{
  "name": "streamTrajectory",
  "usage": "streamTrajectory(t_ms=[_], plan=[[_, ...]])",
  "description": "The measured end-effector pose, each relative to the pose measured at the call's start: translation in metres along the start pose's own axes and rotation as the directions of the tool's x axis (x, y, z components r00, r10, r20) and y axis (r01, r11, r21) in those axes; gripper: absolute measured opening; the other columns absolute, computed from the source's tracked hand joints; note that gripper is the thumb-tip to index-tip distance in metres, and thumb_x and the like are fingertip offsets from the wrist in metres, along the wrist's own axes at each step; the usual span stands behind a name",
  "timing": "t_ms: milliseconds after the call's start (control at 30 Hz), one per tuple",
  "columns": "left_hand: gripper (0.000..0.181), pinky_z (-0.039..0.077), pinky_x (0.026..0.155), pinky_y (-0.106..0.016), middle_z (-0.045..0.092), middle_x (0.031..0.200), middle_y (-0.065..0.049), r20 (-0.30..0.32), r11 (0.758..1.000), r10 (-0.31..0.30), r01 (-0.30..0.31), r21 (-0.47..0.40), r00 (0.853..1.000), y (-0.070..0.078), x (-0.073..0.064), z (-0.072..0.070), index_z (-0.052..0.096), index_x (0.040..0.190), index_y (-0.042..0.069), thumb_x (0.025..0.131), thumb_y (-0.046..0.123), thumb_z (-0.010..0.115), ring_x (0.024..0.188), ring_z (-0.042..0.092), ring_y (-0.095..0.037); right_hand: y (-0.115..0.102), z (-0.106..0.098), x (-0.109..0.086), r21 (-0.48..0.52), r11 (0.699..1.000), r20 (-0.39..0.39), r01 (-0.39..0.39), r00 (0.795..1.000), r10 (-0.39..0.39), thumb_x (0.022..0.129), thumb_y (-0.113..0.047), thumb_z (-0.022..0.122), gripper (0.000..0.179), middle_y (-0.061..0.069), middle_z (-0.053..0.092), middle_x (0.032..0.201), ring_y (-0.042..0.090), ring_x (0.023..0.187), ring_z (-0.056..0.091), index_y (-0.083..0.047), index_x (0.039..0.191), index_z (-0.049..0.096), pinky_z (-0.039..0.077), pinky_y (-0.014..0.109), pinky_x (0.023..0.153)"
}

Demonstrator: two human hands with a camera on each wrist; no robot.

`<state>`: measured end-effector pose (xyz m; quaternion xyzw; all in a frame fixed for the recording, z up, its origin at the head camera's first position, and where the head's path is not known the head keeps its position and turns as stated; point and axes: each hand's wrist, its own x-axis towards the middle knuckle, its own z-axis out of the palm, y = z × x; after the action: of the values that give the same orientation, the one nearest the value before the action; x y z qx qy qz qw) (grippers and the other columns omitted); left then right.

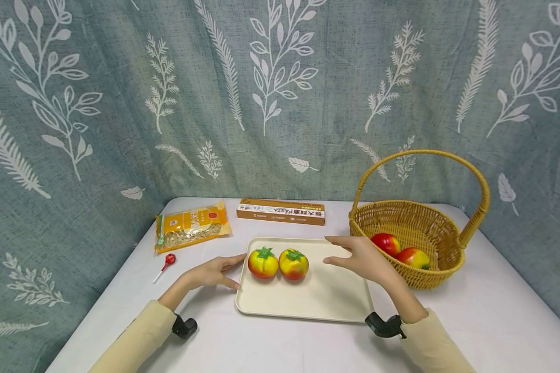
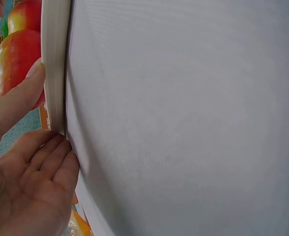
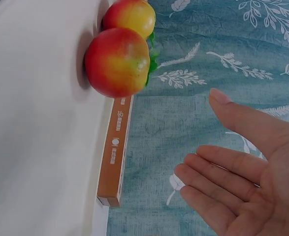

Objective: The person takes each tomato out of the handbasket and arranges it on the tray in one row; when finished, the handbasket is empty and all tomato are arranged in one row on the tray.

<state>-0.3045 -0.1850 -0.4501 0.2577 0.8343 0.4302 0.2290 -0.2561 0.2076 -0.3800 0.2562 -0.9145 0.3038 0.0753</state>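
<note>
A cream rectangular tray (image 1: pixel 317 305) lies on the table, with two red-and-yellow tomato-like fruits (image 1: pixel 263 263) (image 1: pixel 294 264) side by side on its left half, green leafy tops upward. At the tray's left edge, my left hand (image 1: pixel 214 272) touches the rim with thumb and fingertips spread apart. The left wrist view shows the thumb (image 2: pixel 28 91) against the rim and the other fingers (image 2: pixel 50 155) at its outer side. Over the tray's right part hovers my right hand (image 1: pixel 359 256), fingers extended and holding nothing; in the right wrist view its palm (image 3: pixel 267 201) is bare.
To the right stands a wicker basket (image 1: pixel 410 277) with a tall handle, holding two red-and-yellow fruits (image 1: pixel 413 257). A pasta box (image 1: pixel 281 212) lies behind the tray. An orange food packet (image 1: pixel 193 227) and a red lollipop (image 1: pixel 169 260) lie at left. A patterned curtain (image 1: pixel 280 155) hangs behind.
</note>
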Motion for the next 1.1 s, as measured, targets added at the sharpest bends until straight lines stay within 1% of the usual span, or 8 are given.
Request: streamTrajectory(t_ms=[200,367,467,600,733,867,933,1100], plan=[[0.086,0.021,0.114,-0.049,0.024,0.155,-0.02,0.006,1.0,-0.005,0.005,0.01,1.0,0.0,0.002,-0.001,0.026,0.151,0.0,0.083,0.015,0.077,0.142,0.021,-0.037,0.008,-0.014,-0.01,0.003,1.0,-0.023,-0.031,0.999,0.031,0.082,-0.039,0.076,0.059,0.014,0.064,0.124,0.034,0.112,0.06,-0.005,0.127,0.063,0.051,0.051,0.088],[0.086,0.021,0.115,-0.048,0.025,0.155,-0.018,0.003,1.0,-0.009,0.009,-0.01,1.0,0.0,0.001,0.0,0.027,0.151,0.001,0.083,0.015,0.078,0.143,0.021,-0.035,0.016,-0.024,-0.019,-0.017,0.998,-0.058,-0.053,0.997,0.052,0.083,-0.041,0.074,0.059,0.014,0.063,0.125,0.035,0.112,0.06,-0.006,0.129,0.063,0.052,0.051,0.087],[0.086,0.021,0.115,-0.048,0.025,0.155,-0.018,0.0,1.0,-0.01,0.01,-0.021,1.0,0.001,0.001,0.001,0.027,0.151,0.001,0.082,0.015,0.078,0.143,0.021,-0.035,0.02,-0.03,-0.023,-0.029,0.998,-0.066,-0.056,0.996,0.054,0.085,-0.039,0.073,0.056,0.014,0.063,0.125,0.037,0.111,0.06,-0.005,0.128,0.063,0.051,0.052,0.088],[0.086,0.02,0.115,-0.048,0.024,0.156,-0.018,0.004,1.0,-0.004,0.004,-0.025,1.0,0.0,0.001,0.001,0.027,0.151,0.001,0.083,0.014,0.077,0.143,0.021,-0.035,0.025,-0.037,-0.027,-0.041,0.999,-0.074,-0.035,0.997,0.032,0.087,-0.035,0.072,0.053,0.015,0.064,0.123,0.038,0.111,0.06,-0.004,0.127,0.063,0.051,0.052,0.087],[0.087,0.021,0.115,-0.048,0.025,0.155,-0.018,0.005,1.0,-0.001,0.002,-0.026,1.0,0.001,0.001,0.001,0.027,0.151,0.001,0.082,0.015,0.078,0.143,0.021,-0.035,0.031,-0.046,-0.031,-0.083,0.996,-0.094,-0.043,0.995,0.035,0.086,-0.037,0.072,0.054,0.016,0.065,0.12,0.037,0.108,0.062,-0.004,0.127,0.063,0.052,0.052,0.085],[0.087,0.021,0.115,-0.047,0.025,0.155,-0.018,0.001,1.0,-0.011,0.011,-0.029,1.0,0.0,0.001,0.002,0.027,0.151,0.001,0.082,0.016,0.078,0.143,0.022,-0.035,0.037,-0.055,-0.035,-0.11,0.991,-0.1,-0.077,0.993,0.066,0.086,-0.039,0.072,0.055,0.018,0.066,0.119,0.039,0.105,0.062,-0.004,0.127,0.063,0.053,0.053,0.082],[0.087,0.021,0.115,-0.047,0.025,0.156,-0.018,0.0,0.999,-0.014,0.014,-0.029,1.0,0.001,0.001,0.001,0.027,0.151,0.001,0.082,0.016,0.078,0.143,0.021,-0.035,0.039,-0.06,-0.036,-0.113,0.989,-0.1,-0.093,0.992,0.082,0.086,-0.038,0.072,0.054,0.019,0.065,0.12,0.04,0.106,0.061,-0.005,0.128,0.063,0.052,0.055,0.083],[0.086,0.021,0.115,-0.048,0.024,0.155,-0.019,0.001,1.0,-0.004,0.004,-0.014,1.0,0.0,0.0,0.001,0.027,0.151,0.0,0.083,0.015,0.078,0.142,0.021,-0.036,0.044,-0.069,-0.04,-0.124,0.987,-0.107,-0.1,0.99,0.087,0.087,-0.036,0.072,0.051,0.021,0.065,0.119,0.043,0.106,0.061,-0.004,0.126,0.064,0.05,0.059,0.084]])
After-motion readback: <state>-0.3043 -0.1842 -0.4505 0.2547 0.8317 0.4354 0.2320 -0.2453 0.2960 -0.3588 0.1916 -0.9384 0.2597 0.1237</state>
